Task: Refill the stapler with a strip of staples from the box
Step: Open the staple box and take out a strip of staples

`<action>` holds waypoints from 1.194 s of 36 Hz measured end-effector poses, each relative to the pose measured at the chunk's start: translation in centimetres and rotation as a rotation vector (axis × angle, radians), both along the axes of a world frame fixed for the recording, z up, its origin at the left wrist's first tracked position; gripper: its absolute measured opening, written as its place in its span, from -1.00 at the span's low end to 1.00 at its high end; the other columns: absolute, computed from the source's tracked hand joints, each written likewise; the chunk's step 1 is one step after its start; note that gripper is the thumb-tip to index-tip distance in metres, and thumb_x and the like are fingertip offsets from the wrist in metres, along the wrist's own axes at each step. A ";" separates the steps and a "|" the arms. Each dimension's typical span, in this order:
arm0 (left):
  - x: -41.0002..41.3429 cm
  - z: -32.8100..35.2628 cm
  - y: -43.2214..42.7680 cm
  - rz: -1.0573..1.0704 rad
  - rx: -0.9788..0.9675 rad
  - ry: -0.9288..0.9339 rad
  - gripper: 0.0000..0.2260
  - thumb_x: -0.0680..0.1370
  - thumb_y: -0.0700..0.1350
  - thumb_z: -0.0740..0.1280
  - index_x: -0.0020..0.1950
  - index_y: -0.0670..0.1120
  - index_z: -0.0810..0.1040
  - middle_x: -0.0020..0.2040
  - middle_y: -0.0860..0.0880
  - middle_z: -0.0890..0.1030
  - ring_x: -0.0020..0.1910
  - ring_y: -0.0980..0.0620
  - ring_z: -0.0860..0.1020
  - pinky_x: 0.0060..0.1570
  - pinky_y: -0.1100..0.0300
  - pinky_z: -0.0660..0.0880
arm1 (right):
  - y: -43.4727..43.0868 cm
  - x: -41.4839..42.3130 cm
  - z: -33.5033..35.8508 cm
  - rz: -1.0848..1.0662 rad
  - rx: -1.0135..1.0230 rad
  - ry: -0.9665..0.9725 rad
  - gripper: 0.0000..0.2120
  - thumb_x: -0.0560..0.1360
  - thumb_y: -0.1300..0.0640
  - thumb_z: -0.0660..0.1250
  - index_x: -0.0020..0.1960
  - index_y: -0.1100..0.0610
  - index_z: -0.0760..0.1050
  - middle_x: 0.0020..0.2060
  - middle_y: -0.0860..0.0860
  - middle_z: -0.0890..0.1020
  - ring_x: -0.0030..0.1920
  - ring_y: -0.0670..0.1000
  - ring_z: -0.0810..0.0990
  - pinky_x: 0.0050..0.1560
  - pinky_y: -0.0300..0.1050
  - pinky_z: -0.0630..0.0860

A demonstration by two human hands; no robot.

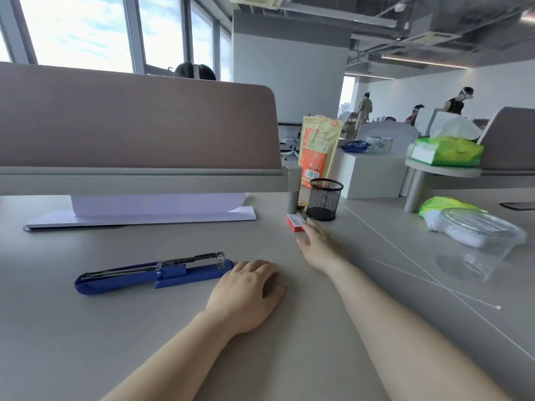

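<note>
A blue stapler (pixel 153 274) lies flat on the grey desk, opened out, its metal staple channel facing up. My left hand (pixel 249 290) rests palm down on the desk just right of the stapler's end, holding nothing. A small red and white staple box (pixel 295 222) lies farther back, in front of a black mesh pen cup (pixel 324 199). My right hand (pixel 317 244) stretches toward the box with its fingers spread, the fingertips just short of the box's near right corner.
A brown desk divider (pixel 139 125) with a shelf stands behind, white paper (pixel 162 211) beneath it. An orange snack bag (pixel 317 149) stands behind the cup. At the right lie a clear plastic container (pixel 480 241), a green tissue pack (pixel 447 151) and a thin white cable (pixel 434 282).
</note>
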State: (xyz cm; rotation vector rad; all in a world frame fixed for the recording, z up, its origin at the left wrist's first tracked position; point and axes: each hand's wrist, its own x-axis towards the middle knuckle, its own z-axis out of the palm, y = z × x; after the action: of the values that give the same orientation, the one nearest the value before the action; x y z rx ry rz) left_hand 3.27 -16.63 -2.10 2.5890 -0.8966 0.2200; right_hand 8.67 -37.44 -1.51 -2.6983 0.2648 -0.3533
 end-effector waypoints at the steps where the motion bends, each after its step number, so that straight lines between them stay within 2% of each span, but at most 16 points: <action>1: 0.1 -0.1 0.1 0.001 -0.012 -0.008 -0.60 0.51 0.23 0.11 0.30 0.15 0.34 0.38 0.16 0.38 0.35 0.05 0.30 0.31 0.18 0.26 | 0.0 0.7 0.0 0.020 -0.016 0.016 -0.53 0.54 -0.04 0.06 0.44 -0.04 0.13 0.52 -0.10 0.08 0.48 0.09 0.12 0.44 0.10 0.17; 6: 0.0 -0.1 0.1 0.004 -0.032 -0.035 -0.61 0.50 0.23 0.12 0.29 0.16 0.35 0.36 0.19 0.39 0.34 0.09 0.31 0.27 0.21 0.26 | 0.2 2.0 0.3 0.025 -0.083 0.124 -0.52 0.55 -0.04 -0.02 0.46 -0.06 0.05 0.53 -0.13 0.03 0.51 0.03 0.03 0.45 0.14 0.07; 11: 0.1 -0.1 0.2 0.007 -0.042 -0.007 -0.63 0.50 0.22 0.14 0.27 0.17 0.37 0.34 0.20 0.41 0.33 0.08 0.32 0.26 0.21 0.28 | 0.5 0.5 0.4 0.032 -0.089 0.132 -0.57 0.57 -0.02 -0.04 0.43 -0.03 0.11 0.51 -0.08 0.13 0.37 0.18 0.33 0.34 0.06 0.22; 16: -0.1 0.1 0.3 0.009 -0.021 0.022 -0.64 0.50 0.21 0.15 0.26 0.15 0.38 0.34 0.17 0.42 0.33 0.05 0.32 0.25 0.18 0.30 | 1.1 -3.2 0.1 0.082 -0.078 0.104 -0.59 0.57 0.01 0.00 0.41 0.00 0.14 0.50 -0.08 0.15 0.37 0.18 0.34 0.31 0.07 0.26; 19: -0.5 0.4 0.3 0.014 -0.006 0.043 -0.64 0.51 0.18 0.15 0.27 0.13 0.39 0.35 0.14 0.42 0.33 0.03 0.33 0.23 0.15 0.32 | 1.8 -7.0 -0.1 0.092 -0.072 0.050 -0.60 0.56 0.02 0.04 0.39 -0.03 0.18 0.48 -0.10 0.21 0.30 0.20 0.41 0.28 0.05 0.33; 21: -0.9 0.6 0.3 0.026 -0.006 0.047 -0.65 0.52 0.16 0.15 0.27 0.11 0.40 0.34 0.12 0.43 0.32 0.02 0.35 0.20 0.13 0.35 | 2.4 -9.5 -0.2 0.074 -0.084 0.000 -0.64 0.53 0.05 0.09 0.32 -0.01 0.28 0.41 -0.07 0.31 0.20 0.21 0.48 0.19 0.05 0.41; 25: -2.1 0.7 0.5 0.073 -0.024 0.045 -0.66 0.53 0.13 0.15 0.26 0.07 0.42 0.33 0.09 0.45 0.30 0.01 0.37 0.16 0.10 0.40 | 3.7 -13.4 -0.1 0.031 0.018 -0.162 -0.82 0.41 0.04 0.26 -0.01 0.06 0.50 0.07 0.00 0.54 -0.03 0.15 0.57 -0.05 -0.01 0.52; 28: -3.1 0.6 1.0 0.082 -0.026 0.045 -0.66 0.52 0.13 0.16 0.26 0.07 0.42 0.33 0.08 0.45 0.30 0.01 0.38 0.18 0.11 0.38 | 4.0 -15.1 0.1 0.063 0.155 -0.207 -0.82 0.35 0.00 0.42 -0.11 0.05 0.57 -0.05 -0.04 0.59 -0.08 0.03 0.58 -0.04 -0.07 0.52; 30: -3.7 0.5 1.5 0.082 -0.017 0.041 -0.64 0.51 0.14 0.18 0.28 0.08 0.40 0.33 0.08 0.44 0.30 0.01 0.38 0.19 0.13 0.36 | 3.9 -15.5 0.2 0.132 0.269 -0.209 -0.86 0.33 0.09 0.45 -0.12 0.07 0.61 -0.06 -0.02 0.61 -0.05 0.00 0.58 0.03 -0.05 0.52; 33: -4.3 0.4 1.8 0.071 -0.054 0.036 -0.66 0.52 0.12 0.19 0.27 0.11 0.39 0.31 0.08 0.45 0.29 0.01 0.38 0.18 0.12 0.36 | 3.6 -15.3 0.3 0.199 0.332 -0.190 -0.85 0.33 0.19 0.43 -0.10 0.08 0.60 -0.04 0.00 0.61 -0.02 -0.02 0.58 0.11 -0.05 0.50; 39: -3.9 0.3 1.6 0.011 -0.141 -0.071 -0.73 0.54 -0.01 0.22 0.24 0.07 0.48 0.22 0.01 0.52 0.26 -0.06 0.39 0.24 0.06 0.36 | 3.3 -14.8 0.2 0.171 0.436 -0.119 -0.61 0.28 0.11 0.49 0.07 0.02 0.50 0.08 -0.03 0.59 0.07 -0.07 0.58 0.14 -0.12 0.50; 43: -3.8 0.2 1.6 -0.018 -0.123 -0.086 -0.72 0.55 -0.03 0.19 0.25 0.05 0.45 0.20 0.02 0.55 0.25 -0.04 0.39 0.22 0.09 0.34 | 3.5 -14.8 0.3 0.185 0.329 -0.144 -0.63 0.32 0.07 0.46 0.10 0.03 0.49 0.02 -0.08 0.56 0.05 -0.08 0.50 0.03 -0.25 0.37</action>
State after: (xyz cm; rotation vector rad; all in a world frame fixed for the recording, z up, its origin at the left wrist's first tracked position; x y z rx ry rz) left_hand -0.54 -15.04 -1.90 2.4738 -0.9065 0.3725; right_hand -6.11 -33.98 -1.18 -2.3382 0.0271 -0.4066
